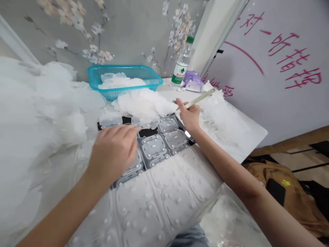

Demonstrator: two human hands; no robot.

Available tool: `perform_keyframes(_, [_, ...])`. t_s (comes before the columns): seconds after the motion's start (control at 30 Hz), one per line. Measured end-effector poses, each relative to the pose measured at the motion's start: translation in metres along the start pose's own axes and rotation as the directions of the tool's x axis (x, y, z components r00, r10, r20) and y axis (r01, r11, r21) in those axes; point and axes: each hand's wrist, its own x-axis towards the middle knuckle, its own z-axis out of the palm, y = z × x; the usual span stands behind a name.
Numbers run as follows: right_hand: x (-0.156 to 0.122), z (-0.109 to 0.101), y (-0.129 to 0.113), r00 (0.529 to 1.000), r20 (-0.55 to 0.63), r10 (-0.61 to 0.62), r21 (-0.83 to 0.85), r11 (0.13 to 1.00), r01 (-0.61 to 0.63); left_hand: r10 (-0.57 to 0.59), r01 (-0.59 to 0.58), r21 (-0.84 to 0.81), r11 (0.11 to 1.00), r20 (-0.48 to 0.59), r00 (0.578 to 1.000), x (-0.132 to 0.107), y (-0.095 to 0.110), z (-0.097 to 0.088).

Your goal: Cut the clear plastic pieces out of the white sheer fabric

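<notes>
A water bottle (182, 65) stands by floral wallpaper (128, 34) (brown bag (259, 175) on floor).

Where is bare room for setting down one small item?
A pale tabletop strip shows between the blue basket and the water bottle. The white sheet's lower corner, by the right forearm, looks free. The grey tray under the left hand and white film piles are crowded.

Grey tray (176, 139), white sheets (141, 103), teal basket (154, 80), grey wallpaper (56, 24) with pale blossoms, white board (257, 113) with red characters.
</notes>
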Motion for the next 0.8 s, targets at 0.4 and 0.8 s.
perform_keyframes(0.4, [-0.005,-0.011,-0.018,0.973,0.219,0.074,-0.007,0.997,-0.074,0.083,-0.046,-0.121,0.992,0.326,0.942,0.028,0.055,0.057])
perform_keyframes(0.8, [-0.017,-0.008,-0.021,0.891,0.454,-0.014,-0.022,0.999,0.027,0.14,-0.102,-0.137,0.985,0.308,0.941,0.026,0.034,0.052])
